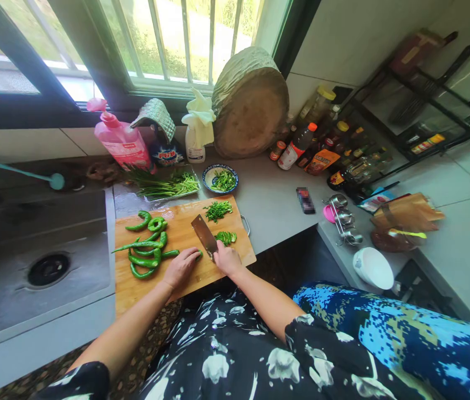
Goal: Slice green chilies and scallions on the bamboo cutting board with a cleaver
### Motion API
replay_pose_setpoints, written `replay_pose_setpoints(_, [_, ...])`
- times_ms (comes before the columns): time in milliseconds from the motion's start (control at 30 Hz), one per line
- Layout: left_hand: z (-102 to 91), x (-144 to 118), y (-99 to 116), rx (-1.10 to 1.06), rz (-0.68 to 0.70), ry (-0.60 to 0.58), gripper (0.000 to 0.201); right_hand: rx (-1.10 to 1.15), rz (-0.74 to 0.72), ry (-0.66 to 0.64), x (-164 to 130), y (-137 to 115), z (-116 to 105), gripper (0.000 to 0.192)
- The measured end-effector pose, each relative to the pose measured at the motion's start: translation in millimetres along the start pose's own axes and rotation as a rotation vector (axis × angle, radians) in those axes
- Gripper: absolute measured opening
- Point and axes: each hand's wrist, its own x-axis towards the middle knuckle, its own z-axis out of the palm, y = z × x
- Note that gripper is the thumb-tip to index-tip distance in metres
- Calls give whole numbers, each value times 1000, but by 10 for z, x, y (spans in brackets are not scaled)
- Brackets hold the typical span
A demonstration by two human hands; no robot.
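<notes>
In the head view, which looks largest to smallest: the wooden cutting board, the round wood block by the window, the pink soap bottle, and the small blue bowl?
1. Wooden cutting board
2. Round wood block
3. Pink soap bottle
4. Small blue bowl

The block stands farther from the camera, so its rank against the board is unsure.

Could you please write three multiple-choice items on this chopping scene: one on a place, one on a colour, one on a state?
1. Where does the wooden cutting board lie?
A. in the sink
B. on the counter beside the sink
C. on the windowsill

2. What colour is the soap bottle?
A. pink
B. blue
C. yellow

3. What does the right hand do?
A. hangs free
B. grips the cleaver
C. holds a bowl

Key: 1 B, the board lies right of the sink; 2 A, its body is pink; 3 B, fingers wrap the handle while the left hand steadies a pepper.
</notes>
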Motion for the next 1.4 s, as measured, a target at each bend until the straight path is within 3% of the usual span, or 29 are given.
replay_pose_setpoints(67, [-32, -6, 74, 6, -38, 22, 30, 2, 7, 0, 3, 1, 2, 41])
replay_pose_setpoints(167, [-82, 95, 249, 115, -200, 51, 27, 3, 6, -3, 7, 5, 4, 41])
replay_pose_setpoints(333, [-150, 346, 454, 132, -506, -203, 18, 3, 16, 8, 8, 3, -3, 42])
replay_pose_setpoints(467, [-186, 417, 440, -31, -761, -198, 22, 27, 2, 20, -34, -27, -12, 43])
replay_pose_setpoints(733, [-233, 404, 380, -155, -833, -151, 19, 81, 31, 8, -77, -126, -27, 43])
replay_pose_setpoints(1133, [-188, 381, 396, -209, -874, -83, 15, 159, 5, -17, -190, 33, 77, 38])
replay_pose_setpoints(1400, [-223, 404, 383, -231, -886, -106, 14, 152, 24, -15, 7, -158, 108, 36])
